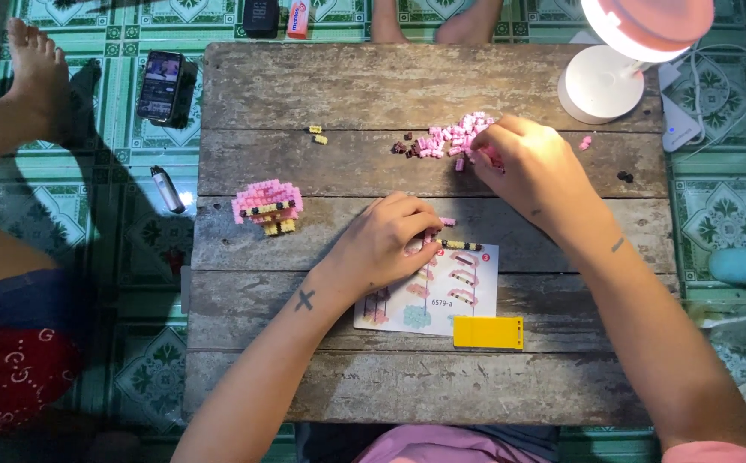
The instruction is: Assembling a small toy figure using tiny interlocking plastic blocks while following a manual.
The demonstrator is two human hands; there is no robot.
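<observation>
My left hand (386,240) pinches a thin strip of small bricks (458,245), dark with yellow and pink, over the top edge of an instruction sheet (431,291). My right hand (531,171) reaches into a pile of loose pink and dark small bricks (446,139) at the back of the wooden table (347,94); its fingertips touch the pile, and whether they hold a piece is hidden. A partly built pink and yellow brick figure (268,206) stands to the left of my left hand.
A yellow flat tool (488,333) lies at the sheet's lower right. Two yellow bricks (317,135) lie apart. A white and pink desk lamp (621,51) stands back right. On the tiled floor lie a phone (160,86) and a lighter (167,189); another person's foot (38,73) is at left.
</observation>
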